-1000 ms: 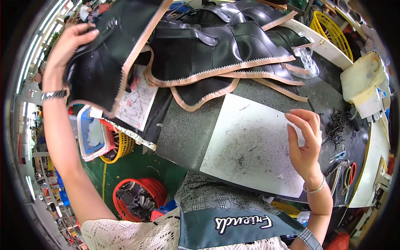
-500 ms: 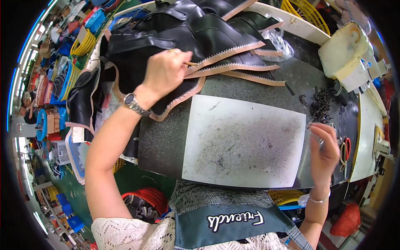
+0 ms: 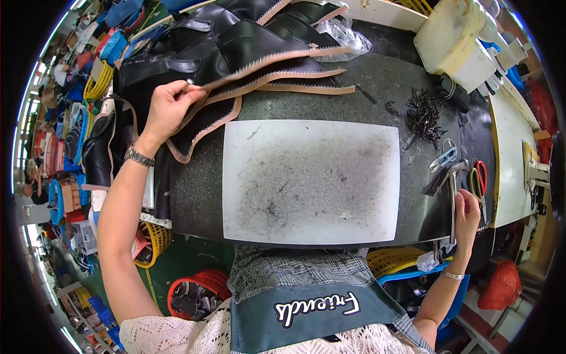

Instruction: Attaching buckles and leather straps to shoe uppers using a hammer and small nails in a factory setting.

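My left hand (image 3: 169, 111) pinches the tan, zigzag-cut edge of a black leather piece (image 3: 247, 44), the uppermost of a stack at the back left. Layers with matching tan edges (image 3: 277, 76) fan out below it. At the right front of the table, my right hand (image 3: 467, 215) has curled fingers against the metal handle of a hammer-like tool (image 3: 453, 203). Its fingertips are partly hidden. Just right of that hand lie red-handled scissors (image 3: 480, 177); farther back are small blue-handled snips (image 3: 445, 154).
A white, smudged board (image 3: 312, 183) lies on the dark table (image 3: 197, 194) in front of me. Behind the snips sits a heap of small black strips (image 3: 425, 115). A cream plastic container (image 3: 451, 44) stands at the back right. A red basket (image 3: 197, 289) is below the table.
My right hand has drawn back from beside the board to the tool's handle. My left hand has lifted and turned over, with the leather edge between its fingers. The view has shifted right.
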{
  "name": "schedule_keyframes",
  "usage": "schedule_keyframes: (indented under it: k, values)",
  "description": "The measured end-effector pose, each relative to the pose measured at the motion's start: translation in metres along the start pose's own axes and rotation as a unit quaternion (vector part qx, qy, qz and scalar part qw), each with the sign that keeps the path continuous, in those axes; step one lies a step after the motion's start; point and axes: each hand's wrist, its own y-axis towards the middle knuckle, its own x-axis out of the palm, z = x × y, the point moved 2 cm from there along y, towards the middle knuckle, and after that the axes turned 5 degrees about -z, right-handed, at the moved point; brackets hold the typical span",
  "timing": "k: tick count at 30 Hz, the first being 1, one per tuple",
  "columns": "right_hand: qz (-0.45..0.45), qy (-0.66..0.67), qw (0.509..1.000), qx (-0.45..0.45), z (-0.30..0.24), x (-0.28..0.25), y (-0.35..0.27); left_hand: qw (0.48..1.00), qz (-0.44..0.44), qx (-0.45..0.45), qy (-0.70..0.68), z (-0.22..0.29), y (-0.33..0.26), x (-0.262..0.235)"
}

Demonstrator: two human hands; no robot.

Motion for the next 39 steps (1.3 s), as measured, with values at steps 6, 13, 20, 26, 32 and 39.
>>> schedule_keyframes:
  k: [6,13,20,26,32,39]
  values:
    - [0.03,-0.111,0.984,-0.135,-0.014,0.009,-0.002,0.993,-0.058,0.095,-0.041,0.181,-0.046,0.053]
    - [0.056,0.161,0.985,0.028,-0.054,-0.011,-0.004,0.942,-0.138,0.295,0.082,0.201,-0.087,0.089]
    - [-0.082,0.296,0.946,-0.1,-0.162,0.009,-0.03,0.881,-0.064,0.281,0.375,0.148,-0.043,0.059]
    - [-0.307,0.149,0.882,-0.325,-0.223,0.069,-0.026,0.876,-0.161,0.235,0.389,0.147,-0.086,0.072]
    - [-0.363,0.027,0.874,-0.323,-0.239,0.092,-0.019,0.873,-0.258,0.267,0.317,0.131,-0.081,0.077]
    - [-0.421,-0.051,0.832,-0.359,-0.256,0.092,-0.011,0.922,-0.355,0.149,0.031,0.128,-0.058,0.065]
